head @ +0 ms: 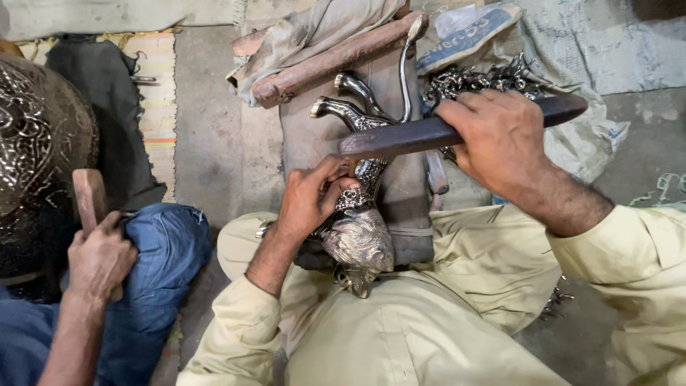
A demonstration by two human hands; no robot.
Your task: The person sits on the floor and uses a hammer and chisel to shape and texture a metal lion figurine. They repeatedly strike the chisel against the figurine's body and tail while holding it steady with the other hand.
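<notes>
Right hand (500, 139) gripping dark bar (400, 136), co-worker's hand (100, 257) beside, metal pieces (486, 78) behind

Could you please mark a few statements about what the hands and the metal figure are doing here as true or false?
1. The right hand grips a dark wooden bar. True.
2. The left hand rests flat on the floor. False: it presses on the engraved metal animal figure lying across the person's lap.
3. The bar is held above the figure's body. True.
4. The co-worker's hand at the left is empty. False: it holds a wooden handle.
5. The figure's legs point toward the person. False: they point away, toward the padded block.
</notes>
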